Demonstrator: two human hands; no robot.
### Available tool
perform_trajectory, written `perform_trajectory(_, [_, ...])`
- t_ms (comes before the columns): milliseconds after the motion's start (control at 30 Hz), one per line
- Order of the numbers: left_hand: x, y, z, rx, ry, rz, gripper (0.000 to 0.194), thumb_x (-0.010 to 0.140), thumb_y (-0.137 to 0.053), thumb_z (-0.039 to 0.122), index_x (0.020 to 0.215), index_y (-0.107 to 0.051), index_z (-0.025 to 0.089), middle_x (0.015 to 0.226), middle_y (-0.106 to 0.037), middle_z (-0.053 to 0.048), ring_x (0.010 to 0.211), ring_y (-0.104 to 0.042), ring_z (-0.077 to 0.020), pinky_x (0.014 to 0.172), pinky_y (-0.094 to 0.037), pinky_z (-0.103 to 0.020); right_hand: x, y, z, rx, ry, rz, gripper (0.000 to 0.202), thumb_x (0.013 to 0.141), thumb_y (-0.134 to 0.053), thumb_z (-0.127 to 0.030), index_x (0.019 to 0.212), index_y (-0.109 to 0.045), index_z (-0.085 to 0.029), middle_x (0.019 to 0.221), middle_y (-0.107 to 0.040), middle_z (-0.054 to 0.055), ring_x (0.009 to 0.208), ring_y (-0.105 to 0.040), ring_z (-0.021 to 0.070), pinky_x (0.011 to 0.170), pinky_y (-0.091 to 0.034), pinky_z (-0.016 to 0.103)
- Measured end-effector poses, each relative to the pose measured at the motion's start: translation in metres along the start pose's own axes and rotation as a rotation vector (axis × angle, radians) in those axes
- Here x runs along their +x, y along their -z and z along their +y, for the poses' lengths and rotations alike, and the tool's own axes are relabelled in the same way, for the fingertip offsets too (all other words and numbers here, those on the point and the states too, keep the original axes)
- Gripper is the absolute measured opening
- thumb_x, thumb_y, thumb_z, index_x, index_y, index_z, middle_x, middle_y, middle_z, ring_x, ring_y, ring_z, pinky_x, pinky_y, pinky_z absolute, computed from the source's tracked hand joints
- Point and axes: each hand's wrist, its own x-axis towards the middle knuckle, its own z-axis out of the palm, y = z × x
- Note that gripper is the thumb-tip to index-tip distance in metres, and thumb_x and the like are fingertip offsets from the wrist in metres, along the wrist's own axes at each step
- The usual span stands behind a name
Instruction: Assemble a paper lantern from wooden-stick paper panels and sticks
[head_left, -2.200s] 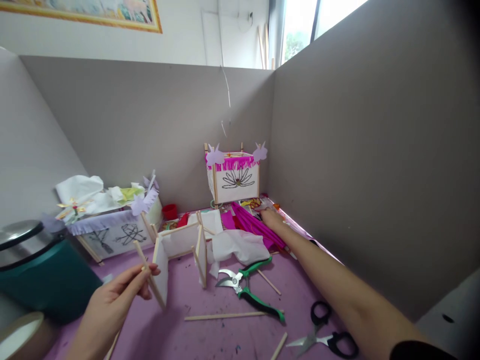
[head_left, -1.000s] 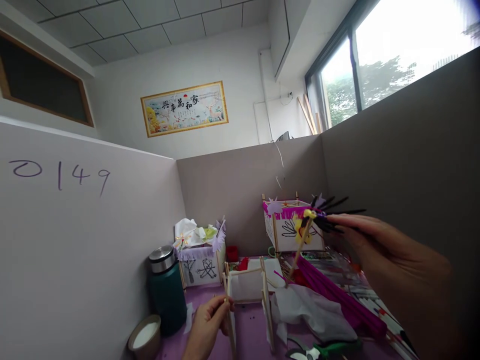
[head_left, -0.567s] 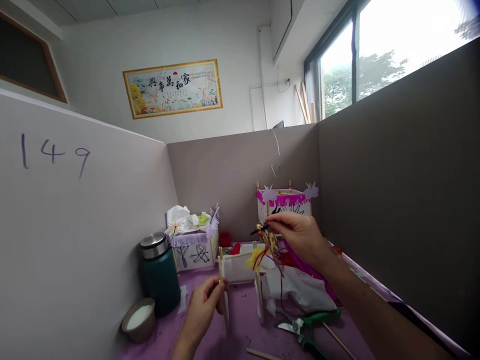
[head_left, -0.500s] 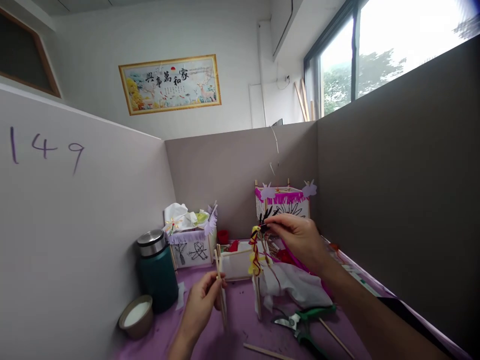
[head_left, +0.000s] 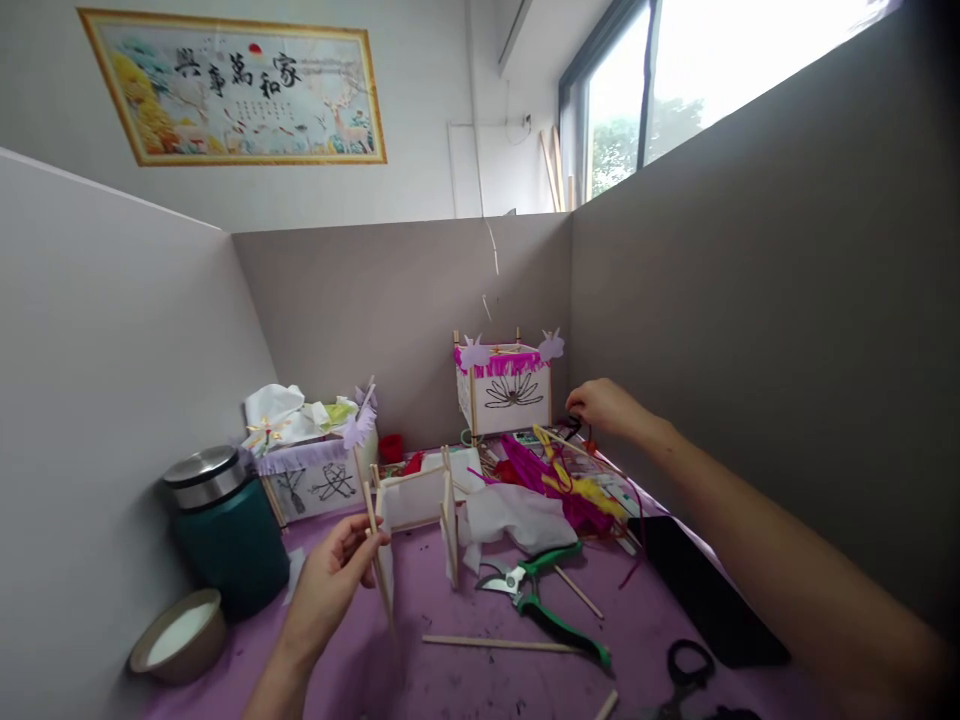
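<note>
My left hand (head_left: 326, 585) is closed around a thin wooden stick at the near corner of a small stick-and-paper frame (head_left: 414, 500), which stands on the purple cloth. At the right partition, my right hand (head_left: 607, 408) has its fingers pinched on the dark end of a decoration (head_left: 574, 425) with yellow strands and dark red cord. Its yellow part (head_left: 589, 490) lies over magenta fringe paper (head_left: 529, 465). White sheer cloth (head_left: 517, 518) lies beside the frame. Nearer to me are green-handled pruning shears (head_left: 525, 585) and a loose wooden stick (head_left: 499, 643).
A teal flask (head_left: 229, 545) and a bowl of white stuff (head_left: 180, 638) stand at left. Behind are a lilac-fringed box (head_left: 315, 480) and a magenta-fringed paper lantern (head_left: 514, 390). Black scissors (head_left: 688, 670) and a flat black object (head_left: 705, 590) lie at right. Partitions enclose the table.
My right hand has carried the yellow and red decoration from above the frame to the right-hand pile. My left hand keeps its hold on the frame. The view has turned right and down.
</note>
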Motion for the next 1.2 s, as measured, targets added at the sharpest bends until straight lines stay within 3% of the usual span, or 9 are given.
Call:
perform_trajectory(133, [0.0, -0.001, 0.0, 0.015, 0.011, -0.012, 0.05, 0.076, -0.062, 0.05, 0.109, -0.052, 0.014, 0.088, -0.065, -0.005, 0.053, -0.047, -0.0081, 0.053, -0.043, -0.025, 0.002, -0.011, 0.028, 0.014, -0.035, 0.031, 0.018, 0.067, -0.061, -0.008, 0.068, -0.075, -0.019, 0.084, -0.074, 0.009, 0.087, -0.067, 0.0269, 0.077, -0.047, 0.032])
perform_trajectory(300, [0.0, 0.0, 0.001, 0.047, 0.015, -0.01, 0.049, 0.076, -0.061, 0.051, 0.109, -0.053, 0.015, 0.089, -0.065, -0.005, 0.054, -0.048, -0.009, 0.055, -0.044, -0.025, 0.001, -0.013, 0.03, 0.225, -0.097, 0.153, 0.016, 0.074, -0.061, -0.017, 0.079, -0.075, -0.021, 0.093, -0.074, 0.006, 0.095, -0.066, 0.0248, 0.082, -0.05, 0.031])
perform_trajectory(500, [0.002, 0.001, -0.003, 0.009, 0.017, -0.007, 0.052, 0.075, -0.062, 0.051, 0.11, -0.052, 0.014, 0.086, -0.065, -0.005, 0.053, -0.048, -0.0093, 0.052, -0.043, -0.025, 0.002, 0.002, 0.028, 0.612, -0.207, 0.239, 0.017, 0.083, -0.057, -0.023, 0.09, -0.069, -0.015, 0.079, -0.074, 0.008, 0.068, -0.07, 0.0163, 0.062, -0.058, 0.026])
perform_trajectory(633, [0.002, -0.002, -0.003, -0.029, 0.015, 0.002, 0.054, 0.074, -0.064, 0.05, 0.112, -0.05, 0.014, 0.087, -0.065, -0.005, 0.052, -0.047, -0.0089, 0.05, -0.042, -0.024, -0.001, 0.016, 0.025, 0.804, -0.268, 0.21, 0.008, 0.078, -0.067, -0.02, 0.074, -0.067, -0.013, 0.065, -0.071, 0.008, 0.054, -0.067, 0.0143, 0.051, -0.057, 0.022])
perform_trajectory(767, [0.001, -0.006, 0.005, -0.027, -0.006, 0.026, 0.059, 0.072, -0.065, 0.051, 0.116, -0.048, 0.015, 0.094, -0.066, -0.008, 0.055, -0.051, -0.0111, 0.043, -0.037, -0.021, -0.008, 0.023, 0.018, 1.003, -0.287, 0.263, 0.01, 0.076, -0.071, -0.023, 0.077, -0.066, -0.014, 0.069, -0.072, 0.006, 0.056, -0.067, 0.0128, 0.051, -0.057, 0.02])
perform_trajectory(867, [0.004, -0.007, 0.017, 0.0, -0.05, 0.065, 0.057, 0.072, -0.067, 0.048, 0.115, -0.05, 0.015, 0.094, -0.067, -0.009, 0.072, -0.06, -0.0174, 0.049, -0.042, -0.021, -0.013, 0.022, 0.011, 1.111, -0.309, 0.289, 0.013, 0.073, -0.074, -0.023, 0.077, -0.066, -0.013, 0.069, -0.072, 0.006, 0.054, -0.066, 0.0119, 0.048, -0.056, 0.02])
perform_trajectory(1000, [0.007, -0.004, 0.043, -0.018, -0.11, 0.113, 0.051, 0.07, -0.069, 0.045, 0.109, -0.056, 0.015, 0.09, -0.069, -0.009, 0.092, -0.062, -0.0243, 0.078, -0.049, -0.032, -0.021, 0.018, 0.001, 1.154, -0.316, 0.312, 0.01, 0.074, -0.072, -0.022, 0.078, -0.067, -0.014, 0.072, -0.072, 0.005, 0.049, -0.063, 0.0086, 0.042, -0.051, 0.016])
perform_trajectory(1100, [0.0, -0.011, 0.071, 0.027, -0.172, 0.197, 0.045, 0.072, -0.068, 0.045, 0.106, -0.06, 0.016, 0.083, -0.067, -0.005, 0.087, -0.062, -0.0211, 0.078, -0.048, -0.03, -0.028, 0.016, -0.009, 1.168, -0.307, 0.312, 0.014, 0.072, -0.074, -0.025, 0.079, -0.068, -0.015, 0.075, -0.072, 0.005, 0.045, -0.059, 0.0075, 0.037, -0.046, 0.016])
perform_trajectory(1200, [-0.013, -0.038, 0.105, -0.066, -0.326, 0.288, 0.033, 0.078, -0.062, 0.043, 0.101, -0.062, 0.02, 0.075, -0.06, 0.002, 0.072, -0.055, -0.0121, 0.068, -0.045, -0.022, -0.038, 0.017, -0.022, 1.17, -0.266, 0.28, 0.019, 0.069, -0.075, -0.03, 0.079, -0.068, -0.016, 0.078, -0.072, 0.005, 0.044, -0.057, 0.007, 0.036, -0.043, 0.016])
